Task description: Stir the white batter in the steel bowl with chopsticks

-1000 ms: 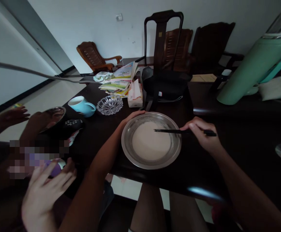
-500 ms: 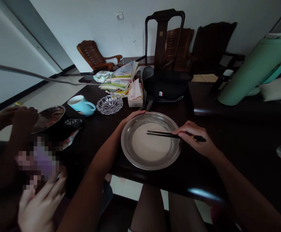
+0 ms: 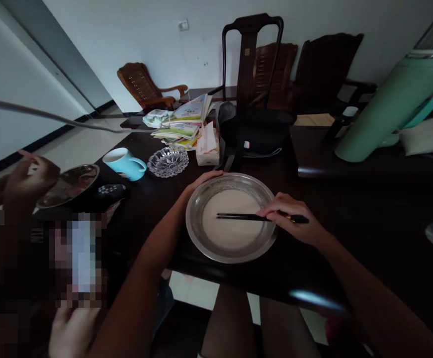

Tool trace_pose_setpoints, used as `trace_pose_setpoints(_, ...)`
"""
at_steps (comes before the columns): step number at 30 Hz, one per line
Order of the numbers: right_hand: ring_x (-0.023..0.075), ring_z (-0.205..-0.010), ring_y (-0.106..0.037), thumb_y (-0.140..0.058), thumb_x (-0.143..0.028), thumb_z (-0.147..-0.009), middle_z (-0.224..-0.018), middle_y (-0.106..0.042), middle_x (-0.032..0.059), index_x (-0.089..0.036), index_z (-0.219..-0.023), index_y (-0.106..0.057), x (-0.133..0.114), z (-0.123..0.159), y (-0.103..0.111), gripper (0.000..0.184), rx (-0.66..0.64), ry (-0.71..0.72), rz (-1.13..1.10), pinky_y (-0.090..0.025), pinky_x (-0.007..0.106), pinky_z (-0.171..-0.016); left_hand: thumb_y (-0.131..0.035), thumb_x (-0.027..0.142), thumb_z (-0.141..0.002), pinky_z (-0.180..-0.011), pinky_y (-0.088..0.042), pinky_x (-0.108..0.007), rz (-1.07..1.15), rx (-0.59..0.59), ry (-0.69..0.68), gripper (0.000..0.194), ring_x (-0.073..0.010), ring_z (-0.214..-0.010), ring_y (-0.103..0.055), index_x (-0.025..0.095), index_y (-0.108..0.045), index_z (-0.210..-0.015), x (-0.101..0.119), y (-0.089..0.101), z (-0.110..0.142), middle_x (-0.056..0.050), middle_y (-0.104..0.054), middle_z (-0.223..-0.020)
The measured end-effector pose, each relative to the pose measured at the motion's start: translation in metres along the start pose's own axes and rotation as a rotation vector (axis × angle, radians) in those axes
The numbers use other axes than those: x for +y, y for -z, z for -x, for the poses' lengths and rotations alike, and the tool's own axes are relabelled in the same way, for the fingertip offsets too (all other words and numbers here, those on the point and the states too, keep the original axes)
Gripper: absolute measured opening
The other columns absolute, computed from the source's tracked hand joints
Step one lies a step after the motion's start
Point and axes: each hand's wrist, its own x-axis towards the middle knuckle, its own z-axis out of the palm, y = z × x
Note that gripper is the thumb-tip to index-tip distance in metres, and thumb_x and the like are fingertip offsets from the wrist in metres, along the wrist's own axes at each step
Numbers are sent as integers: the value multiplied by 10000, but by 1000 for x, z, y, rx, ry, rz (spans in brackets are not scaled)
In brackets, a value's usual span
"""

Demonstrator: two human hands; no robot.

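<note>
A round metal basin (image 3: 197,236) with pale batter (image 3: 231,219) in it stands on the dark table (image 3: 350,233) in front of me. My right hand (image 3: 289,219) is closed on a pair of dark chopsticks (image 3: 240,217) that lie across the batter, tips pointing left. My left hand (image 3: 201,180) rests on the basin's far left rim, fingers curled over the edge.
A blue mug (image 3: 124,163), a glass ashtray (image 3: 168,162), a tissue pack (image 3: 208,144), books (image 3: 186,122) and a black bag (image 3: 255,130) stand behind the basin. A green flask (image 3: 391,104) leans at right. Another person's hands (image 3: 30,176) and a second metal bowl (image 3: 67,185) are at left.
My right hand has moved the chopsticks nearer and to the left across the batter. My left hand has stayed on the rim. The other person's hands at left have shifted.
</note>
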Motion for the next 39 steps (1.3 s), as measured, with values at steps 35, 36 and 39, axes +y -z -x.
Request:
trace_pose_setpoints(35, 168, -591, -591, -445, -362, -962, -617, -662, 28, -229, -671, -680, 2, 6, 19, 397, 216, -142, -236, -447, 324, -575, -525, 265, -842, -813, -471, -295, 44, -89, 32, 293, -187, -745, -674, 125, -721, -1008, -4, 10, -15, -53, -745, -742)
trace_pose_setpoints(36, 166, -612, -594, -458, -343, -957, -639, -670, 29, -225, -693, -695, 0, 5, 16, 374, 153, -129, -204, -449, 320, -587, -530, 267, -839, -815, -470, -291, 44, -86, 30, 303, -186, -756, -677, 121, -715, -1030, -5, 11, -14, -57, -751, -777)
trace_pose_setpoints(39, 165, -685, -601, -536, -278, -919, -722, -704, 28, -222, -807, -731, -3, 2, 6, 232, 30, -47, -83, -455, 314, -630, -542, 267, -832, -828, -466, -289, 36, -75, 23, 316, -182, -761, -679, 120, -707, -1058, -5, 12, -14, -60, -756, -824)
